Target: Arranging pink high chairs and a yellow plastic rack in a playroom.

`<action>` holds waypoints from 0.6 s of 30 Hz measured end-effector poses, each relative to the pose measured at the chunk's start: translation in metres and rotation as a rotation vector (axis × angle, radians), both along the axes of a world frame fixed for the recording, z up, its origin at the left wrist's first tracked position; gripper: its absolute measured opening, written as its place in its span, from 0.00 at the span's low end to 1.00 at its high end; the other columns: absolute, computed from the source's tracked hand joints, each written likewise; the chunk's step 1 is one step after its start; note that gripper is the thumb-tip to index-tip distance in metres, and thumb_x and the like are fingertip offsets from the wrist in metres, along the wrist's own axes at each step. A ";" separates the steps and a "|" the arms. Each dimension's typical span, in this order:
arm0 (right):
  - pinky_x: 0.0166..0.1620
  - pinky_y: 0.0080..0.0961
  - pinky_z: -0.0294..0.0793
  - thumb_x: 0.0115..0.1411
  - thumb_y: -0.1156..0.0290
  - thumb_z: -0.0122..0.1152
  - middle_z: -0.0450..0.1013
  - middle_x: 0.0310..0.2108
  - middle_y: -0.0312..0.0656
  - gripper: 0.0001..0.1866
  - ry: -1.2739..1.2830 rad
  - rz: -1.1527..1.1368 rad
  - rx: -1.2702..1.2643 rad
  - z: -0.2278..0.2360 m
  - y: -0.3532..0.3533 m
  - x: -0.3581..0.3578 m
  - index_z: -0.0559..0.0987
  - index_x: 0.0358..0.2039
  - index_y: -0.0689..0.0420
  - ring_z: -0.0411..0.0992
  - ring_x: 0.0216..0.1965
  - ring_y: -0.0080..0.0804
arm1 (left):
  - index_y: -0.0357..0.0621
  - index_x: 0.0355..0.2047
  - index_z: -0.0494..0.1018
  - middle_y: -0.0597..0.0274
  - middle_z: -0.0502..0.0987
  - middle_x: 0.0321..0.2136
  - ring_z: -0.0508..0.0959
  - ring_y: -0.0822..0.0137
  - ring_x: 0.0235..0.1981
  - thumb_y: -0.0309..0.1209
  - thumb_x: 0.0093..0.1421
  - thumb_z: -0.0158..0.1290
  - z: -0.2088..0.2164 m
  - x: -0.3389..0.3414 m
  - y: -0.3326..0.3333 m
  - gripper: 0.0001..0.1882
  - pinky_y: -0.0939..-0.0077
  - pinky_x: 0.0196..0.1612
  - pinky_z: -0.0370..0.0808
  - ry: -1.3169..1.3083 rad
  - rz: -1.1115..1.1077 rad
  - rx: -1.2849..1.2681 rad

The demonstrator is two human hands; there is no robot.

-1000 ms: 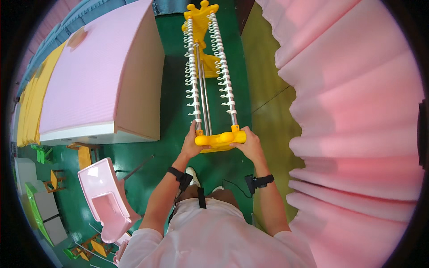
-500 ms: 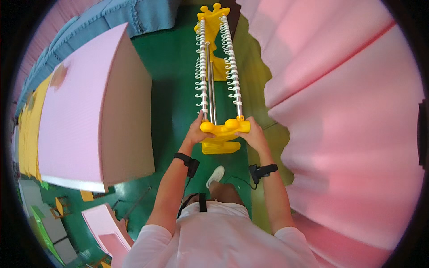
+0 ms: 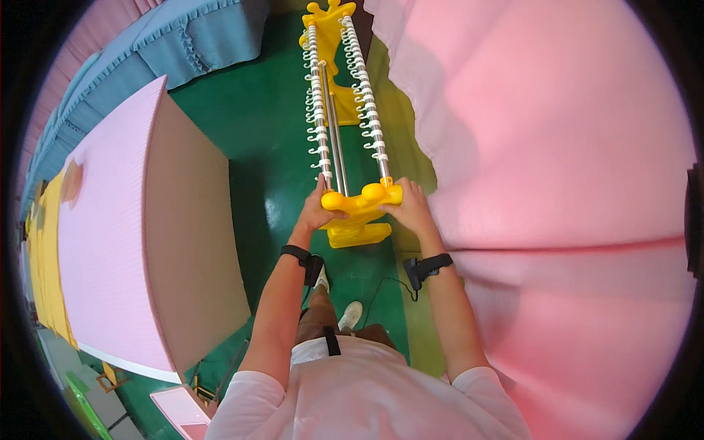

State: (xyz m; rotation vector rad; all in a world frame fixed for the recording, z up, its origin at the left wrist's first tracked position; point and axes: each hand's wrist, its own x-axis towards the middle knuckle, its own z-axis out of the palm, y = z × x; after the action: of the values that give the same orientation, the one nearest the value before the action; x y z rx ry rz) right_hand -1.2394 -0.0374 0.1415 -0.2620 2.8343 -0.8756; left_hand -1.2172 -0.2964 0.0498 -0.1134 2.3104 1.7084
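A long rack stands upright ahead of me, with yellow plastic end frames and shiny metal rails [image 3: 334, 132]. White hooks [image 3: 372, 117] line its two top rails. My left hand [image 3: 317, 209] is closed round the left corner of the near yellow end frame [image 3: 359, 209], its thumb lying up along the rail. At the frame's right corner, my right hand [image 3: 412, 207] grips with the fingers over the far side. Each wrist wears a black strap with a small device. The far end frame [image 3: 337, 44] shows a crown-like top.
A pink curtain [image 3: 557, 147] hangs close along my right. To the left stands a large pink-topped box-like unit [image 3: 198, 242], with yellow cloth [image 3: 51, 264] beyond it. Blue ruffled cloth [image 3: 198, 40] covers something at the far left. A pink piece of furniture [image 3: 180, 411] sits at lower left.
The rack has moved forward together with my hands, whose grip is the same. The pink-topped unit has slipped back past my left side. Both my shoes now show.
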 end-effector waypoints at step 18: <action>0.48 0.42 0.70 0.44 0.57 0.72 0.70 0.46 0.57 0.39 -0.273 -0.178 0.042 -0.058 -0.023 -0.011 0.60 0.50 0.55 0.70 0.48 0.54 | 0.44 0.67 0.31 0.45 0.69 0.44 0.72 0.44 0.45 0.37 0.31 0.73 -0.059 -0.026 -0.014 0.72 0.60 0.50 0.69 0.031 -0.094 -0.197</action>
State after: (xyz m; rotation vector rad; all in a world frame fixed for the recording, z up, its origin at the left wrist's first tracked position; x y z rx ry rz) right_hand -1.2506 -0.0606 0.0832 0.1101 2.6449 -0.8129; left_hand -1.2434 -0.3099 -0.0087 -0.0160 2.4607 1.4465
